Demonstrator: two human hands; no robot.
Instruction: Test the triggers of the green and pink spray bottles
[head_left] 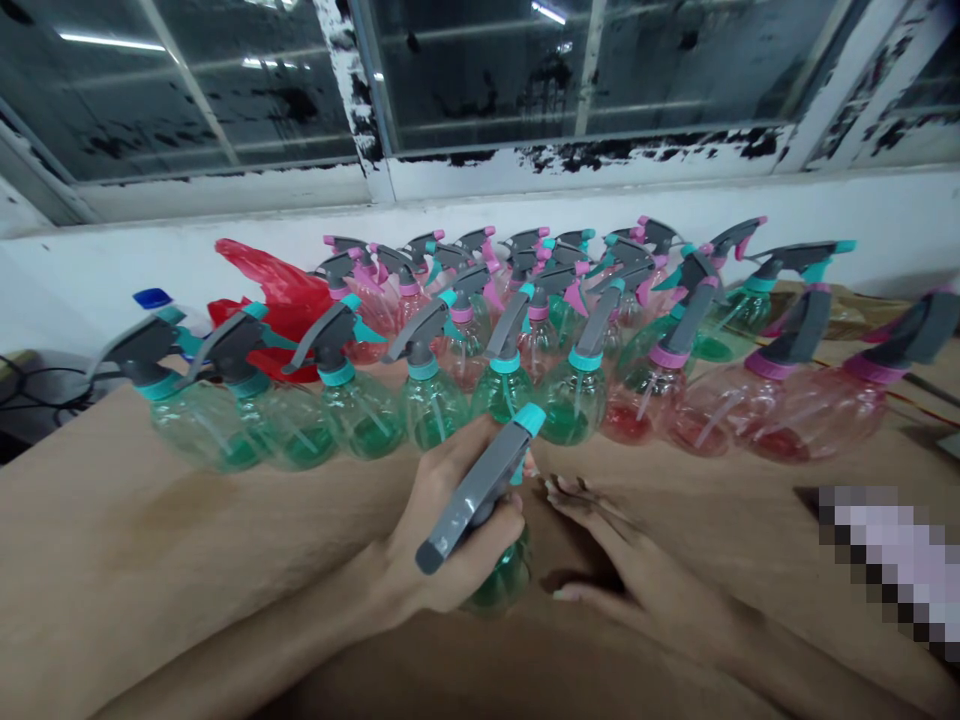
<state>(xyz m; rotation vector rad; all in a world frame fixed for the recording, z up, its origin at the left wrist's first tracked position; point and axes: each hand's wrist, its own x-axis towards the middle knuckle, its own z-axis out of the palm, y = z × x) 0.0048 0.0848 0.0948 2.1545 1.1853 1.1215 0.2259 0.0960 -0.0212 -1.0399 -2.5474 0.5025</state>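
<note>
My left hand (442, 515) is shut around a spray bottle (499, 575) with green liquid, a grey trigger head and a teal collar, tilted over the table. Its palm and fingers hide most of the bottle's body. My right hand (607, 545) lies open on the tan table surface (165, 510), fingertips almost touching the held bottle's head and holding nothing. Beyond both hands stand tightly packed rows of spray bottles, green-tinted ones (431, 415) to the left and pink-tinted ones (817, 410) to the right.
A red plastic bag (270, 290) and a blue-capped bottle (152, 298) sit behind the left rows. Black cables (45, 395) lie at far left. A white wall (525, 215) and a paint-flaked window (225, 80) close off the back. A pixelated patch (892, 560) covers the right.
</note>
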